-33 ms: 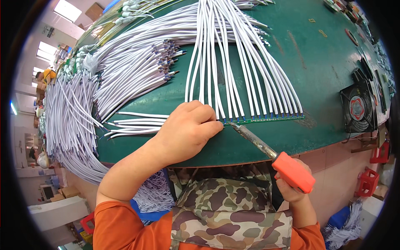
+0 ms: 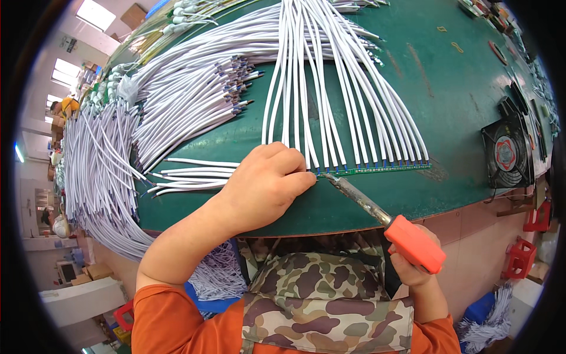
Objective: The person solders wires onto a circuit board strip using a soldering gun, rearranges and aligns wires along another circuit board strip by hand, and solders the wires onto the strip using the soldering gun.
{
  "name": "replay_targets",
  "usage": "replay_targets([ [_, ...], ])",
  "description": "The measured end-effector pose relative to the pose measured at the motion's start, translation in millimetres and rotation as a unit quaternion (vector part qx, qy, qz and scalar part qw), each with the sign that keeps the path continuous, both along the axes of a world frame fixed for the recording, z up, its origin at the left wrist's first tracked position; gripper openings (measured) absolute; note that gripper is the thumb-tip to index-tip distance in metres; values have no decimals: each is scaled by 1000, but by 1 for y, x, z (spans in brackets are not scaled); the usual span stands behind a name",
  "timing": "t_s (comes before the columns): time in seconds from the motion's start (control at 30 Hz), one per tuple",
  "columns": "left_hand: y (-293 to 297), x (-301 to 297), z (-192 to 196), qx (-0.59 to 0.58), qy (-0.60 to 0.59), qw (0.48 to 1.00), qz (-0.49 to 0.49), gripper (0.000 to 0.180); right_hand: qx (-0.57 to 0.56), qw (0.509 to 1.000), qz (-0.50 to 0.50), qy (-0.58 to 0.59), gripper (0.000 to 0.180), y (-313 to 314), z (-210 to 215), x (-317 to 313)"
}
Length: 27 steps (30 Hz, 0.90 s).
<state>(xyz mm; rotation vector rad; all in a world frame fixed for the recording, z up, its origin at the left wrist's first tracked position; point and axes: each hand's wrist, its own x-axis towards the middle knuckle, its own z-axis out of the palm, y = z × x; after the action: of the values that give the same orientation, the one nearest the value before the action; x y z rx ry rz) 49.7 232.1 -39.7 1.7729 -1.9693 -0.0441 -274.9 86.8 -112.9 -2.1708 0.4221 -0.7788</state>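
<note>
My right hand is wrapped around the red handle of a soldering iron. Its metal tip touches or nearly touches a narrow green circuit strip along the table's near side. White cables fan down to the strip, their thin blue wire ends meeting it in a row. My left hand is closed over the strip's left end, thumb and forefinger pinched right beside the iron tip. What those fingers pinch is hidden. Several loose white cables lie flat left of that hand.
Thick bundles of white cables cover the left of the green table, some hanging over its edge. A black fan stands at the right edge, near scattered tools. Red stools and more cable bundles sit below on the floor.
</note>
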Motion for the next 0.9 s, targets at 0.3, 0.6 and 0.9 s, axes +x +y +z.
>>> replay_targets([
  [0.3, -4, 5, 1, 9, -8, 1000, -12, 24, 24, 1000, -5, -14, 21, 0, -7, 9],
  [0.6, -5, 7, 4, 23, -4, 1000, -18, 23, 2, 999, 22, -25, 9, -2, 1, 20],
  [0.9, -7, 9, 4, 26, 10, 999, -29, 25, -53, 998, 35, -26, 12, -4, 4, 23],
])
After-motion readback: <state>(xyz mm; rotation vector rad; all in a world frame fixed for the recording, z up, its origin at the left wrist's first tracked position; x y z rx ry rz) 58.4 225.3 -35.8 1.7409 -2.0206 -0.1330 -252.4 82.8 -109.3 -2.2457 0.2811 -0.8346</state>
